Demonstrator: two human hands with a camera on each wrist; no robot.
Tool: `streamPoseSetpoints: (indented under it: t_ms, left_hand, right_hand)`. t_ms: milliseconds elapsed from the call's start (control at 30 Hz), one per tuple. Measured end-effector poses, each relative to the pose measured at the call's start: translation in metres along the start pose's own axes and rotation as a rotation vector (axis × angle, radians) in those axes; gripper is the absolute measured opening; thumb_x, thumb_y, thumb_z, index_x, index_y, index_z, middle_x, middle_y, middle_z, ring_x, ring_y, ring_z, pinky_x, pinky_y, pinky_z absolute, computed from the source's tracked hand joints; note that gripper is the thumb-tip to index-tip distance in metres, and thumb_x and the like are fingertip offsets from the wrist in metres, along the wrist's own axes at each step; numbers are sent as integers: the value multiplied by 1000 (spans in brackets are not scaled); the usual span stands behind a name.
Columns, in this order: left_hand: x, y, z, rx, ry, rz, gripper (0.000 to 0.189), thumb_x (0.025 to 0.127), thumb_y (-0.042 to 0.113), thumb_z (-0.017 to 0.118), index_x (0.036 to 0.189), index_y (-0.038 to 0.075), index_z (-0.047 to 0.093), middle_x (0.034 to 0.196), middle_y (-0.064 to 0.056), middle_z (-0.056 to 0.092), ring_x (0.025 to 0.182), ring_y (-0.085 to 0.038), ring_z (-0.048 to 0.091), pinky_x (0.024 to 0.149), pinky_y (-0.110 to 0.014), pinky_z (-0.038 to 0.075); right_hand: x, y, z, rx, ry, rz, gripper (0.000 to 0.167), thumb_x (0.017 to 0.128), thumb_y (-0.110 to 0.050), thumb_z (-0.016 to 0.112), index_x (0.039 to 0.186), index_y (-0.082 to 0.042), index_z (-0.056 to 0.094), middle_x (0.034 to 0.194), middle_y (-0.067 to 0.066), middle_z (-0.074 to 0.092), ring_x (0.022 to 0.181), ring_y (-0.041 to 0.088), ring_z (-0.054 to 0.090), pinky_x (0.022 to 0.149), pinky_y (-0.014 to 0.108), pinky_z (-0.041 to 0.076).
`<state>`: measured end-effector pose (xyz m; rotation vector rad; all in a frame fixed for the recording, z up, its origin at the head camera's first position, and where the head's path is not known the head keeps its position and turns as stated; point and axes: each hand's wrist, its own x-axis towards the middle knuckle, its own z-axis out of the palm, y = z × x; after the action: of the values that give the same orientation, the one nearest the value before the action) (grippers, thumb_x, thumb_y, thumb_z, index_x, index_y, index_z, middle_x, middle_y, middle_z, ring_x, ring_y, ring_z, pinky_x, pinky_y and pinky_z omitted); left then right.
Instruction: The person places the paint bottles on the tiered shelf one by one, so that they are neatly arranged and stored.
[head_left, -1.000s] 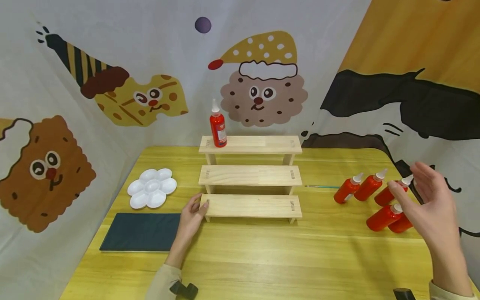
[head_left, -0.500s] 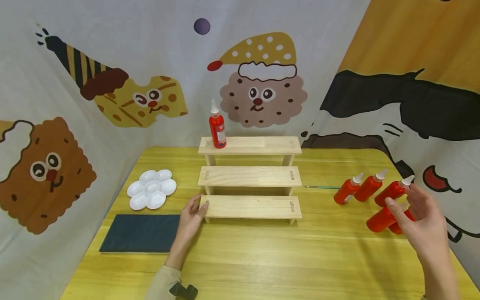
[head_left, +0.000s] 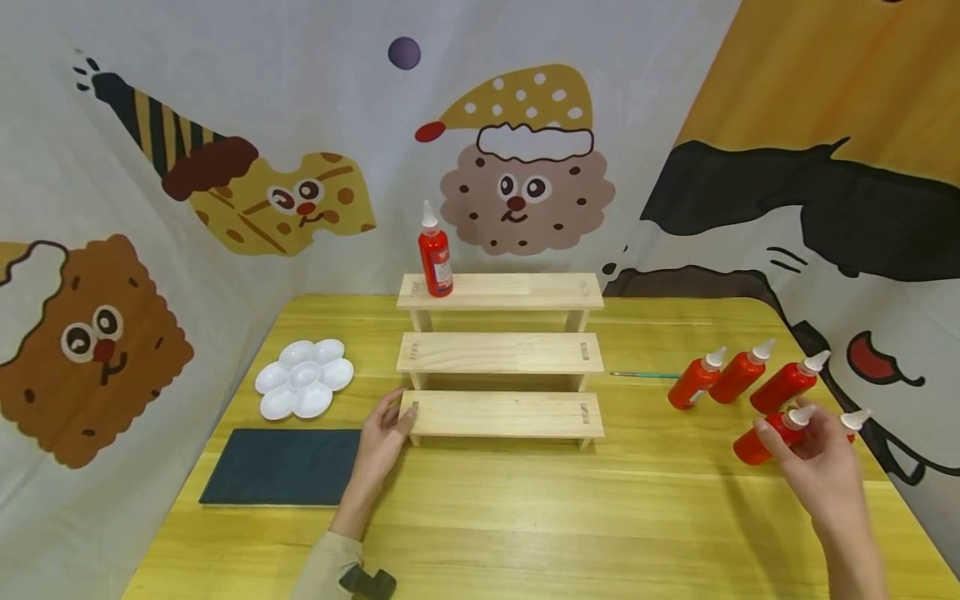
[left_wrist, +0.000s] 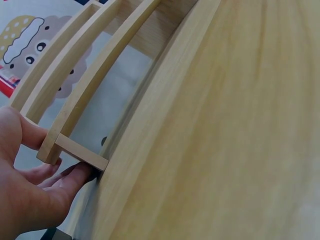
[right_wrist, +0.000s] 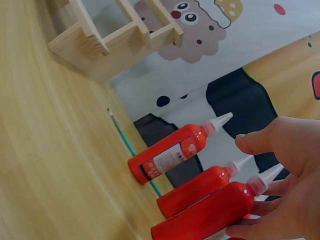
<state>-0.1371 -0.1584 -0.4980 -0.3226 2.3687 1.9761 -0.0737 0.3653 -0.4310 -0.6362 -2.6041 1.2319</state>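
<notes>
Nearest, sleeve: beige cuff (head_left: 326, 558) with a black device (head_left: 367, 582) strapped on, in front and to the left of the wooden stand (head_left: 501, 413).
Right hand: the right hand (head_left: 825, 467) is well to the right of the stand, thumb and fingers spread apart around the front red bottle (head_left: 759, 442); whether the fingertips touch it, I cannot tell.
Hidden bottle: another bottle (head_left: 853, 419), mostly behind that hand, shows little beyond its white tip.
Left hand: the left hand (head_left: 381, 437) grips the left end of the stand's lowest step between thumb and fingers.
Dark panel: a flat, dark rectangle (head_left: 277, 467), left of the stand, toward the viewer.
Stand: three pale steps rising away, on a yellow wood-grain bench (head_left: 540, 508).
Palette: white and flower-shaped (head_left: 303, 377), left of the stand.
More red bottles: three (head_left: 693, 383), white-tipped, right of the stand.
Paintbrush: thin, teal-handled (head_left: 647, 375), between the stand and those bottles.
Top step: one red bottle (head_left: 437, 260) upright at the stand's left end.
Backdrop: white cloth (head_left: 322, 75) with cartoon biscuits and cheese, behind the stand.
</notes>
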Motion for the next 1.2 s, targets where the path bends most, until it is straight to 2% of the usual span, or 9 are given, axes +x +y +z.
streamPoseSetpoints:
  t_ms: [367, 500, 600, 733, 767, 867, 1000, 1100, 1200]
  left_hand:
    - [-1, 1, -1, -2, -8, 19, 56, 103, 18, 59, 153, 3, 40, 144, -30, 54, 130, -42, 57, 102, -44, 50]
    - [-2, 1, 0, -2, -4, 22, 56, 103, 17, 60, 153, 3, 40, 144, -30, 54, 129, -42, 57, 103, -45, 50]
    - [-3, 1, 0, -2, -3, 24, 56, 103, 17, 60, 153, 2, 40, 144, -30, 54, 130, -43, 57, 104, -46, 50]
    - [-4, 2, 0, -1, -1, 23, 56, 103, 18, 60, 153, 3, 41, 144, -30, 54, 130, -42, 56, 104, -47, 49]
    - [-4, 2, 0, -3, -1, 22, 55, 103, 17, 60, 153, 3, 41, 144, -30, 54, 130, -42, 56, 104, -47, 49]
    - [-3, 1, 0, -3, 0, 26, 55, 103, 17, 60, 153, 3, 41, 144, -30, 54, 130, -43, 56, 103, -45, 50]
    - [-3, 1, 0, -5, 0, 29, 55, 103, 16, 60, 153, 3, 41, 143, -30, 54, 129, -42, 57, 101, -42, 50]
    - [-3, 1, 0, -2, 1, 29, 55, 103, 17, 60, 153, 3, 41, 143, -30, 55, 128, -42, 58, 101, -42, 51]
    - [-3, 1, 0, 1, 1, 33, 55, 103, 17, 60, 153, 3, 41, 143, -30, 55, 128, -42, 58, 102, -44, 51]
  right_hand:
    - [3, 20, 4, -6, -47, 32, 75, 99, -30, 65, 148, 13, 28, 138, 37, 46, 81, -20, 35, 61, 3, 41]
    - [4, 24, 6, -22, -87, 63, 77, 100, -33, 63, 149, 13, 25, 140, 39, 43, 96, 12, 58, 60, 3, 40]
    - [4, 26, 7, -41, -116, 62, 77, 102, -34, 60, 149, 15, 24, 142, 41, 41, 115, 49, 50, 60, 4, 39]
    - [3, 30, 10, -65, -163, 35, 73, 103, -34, 58, 146, 15, 26, 141, 42, 42, 120, 54, 48, 60, 7, 39]
    - [3, 32, 11, -70, -170, 22, 71, 103, -33, 58, 145, 15, 27, 140, 42, 43, 117, 53, 50, 60, 7, 40]
    - [3, 36, 15, -60, -171, -32, 63, 102, -26, 61, 141, 15, 33, 134, 42, 48, 96, 16, 65, 62, 8, 44]
    - [1, 42, 19, -29, -132, -132, 52, 99, -15, 65, 136, 13, 41, 113, 20, 65, 81, -23, 42, 64, 6, 46]
    - [0, 45, 22, -27, -106, -193, 49, 98, -11, 65, 136, 12, 44, 109, 16, 65, 82, -26, 40, 65, 4, 45]
    - [-2, 44, 23, -51, -104, -199, 50, 100, -13, 64, 138, 11, 43, 122, 36, 58, 83, -25, 39, 64, 3, 42]
